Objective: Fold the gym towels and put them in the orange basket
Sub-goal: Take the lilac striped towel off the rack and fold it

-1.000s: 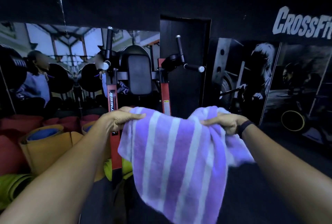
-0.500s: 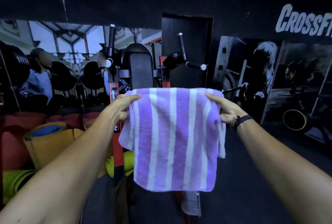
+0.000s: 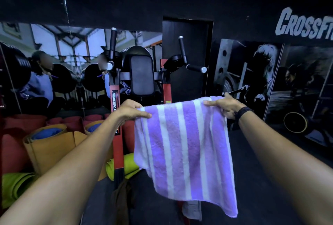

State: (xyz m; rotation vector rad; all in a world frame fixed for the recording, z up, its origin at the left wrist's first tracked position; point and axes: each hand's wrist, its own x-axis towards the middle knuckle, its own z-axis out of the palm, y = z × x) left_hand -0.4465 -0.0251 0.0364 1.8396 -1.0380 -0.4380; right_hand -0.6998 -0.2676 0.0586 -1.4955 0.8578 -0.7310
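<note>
A purple towel with white stripes [image 3: 182, 145] hangs folded double in front of me, held up by its top edge. My left hand [image 3: 131, 110] pinches the top left corner. My right hand [image 3: 224, 106] pinches the top right corner, a dark band on its wrist. The towel's lower edge slants down to the right. No orange basket is in view.
A red and black dip station [image 3: 142, 78] stands straight ahead behind the towel. Rolled mats in tan [image 3: 48, 145], red [image 3: 16, 145] and green [image 3: 124, 165] are stacked at the left. A mirror [image 3: 54, 66] shows people. Dark floor lies at the right.
The towel went from bunched between my hands to stretched flat, then my hands lowered it a little and the bottom edge swung down to the right.
</note>
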